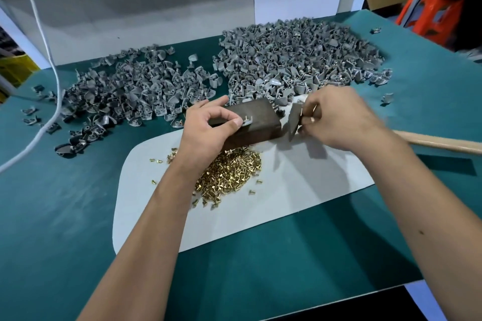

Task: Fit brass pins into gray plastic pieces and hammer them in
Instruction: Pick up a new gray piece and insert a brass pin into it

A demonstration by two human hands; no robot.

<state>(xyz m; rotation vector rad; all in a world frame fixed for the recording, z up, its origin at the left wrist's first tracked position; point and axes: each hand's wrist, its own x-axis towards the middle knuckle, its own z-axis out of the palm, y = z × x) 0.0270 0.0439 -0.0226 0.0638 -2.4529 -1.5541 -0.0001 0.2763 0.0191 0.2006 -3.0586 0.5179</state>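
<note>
Resting on a dark block (251, 122), a gray piece (247, 120) with a pin standing in it is pinched by the left hand (211, 128). At 3 o'clock of the block, another gray piece (294, 122) and a brass pin (312, 119) are gripped by the curled right hand (336, 118). Brass pins (229, 174) are heaped at 6 o'clock on a white mat (300, 185), with gray piles (294, 55) at 12 o'clock on the tabletop (65, 216).

block (247, 122) on mat (300, 177) | pins (229, 174) before block | plastic pieces (287, 60) behind block
</note>
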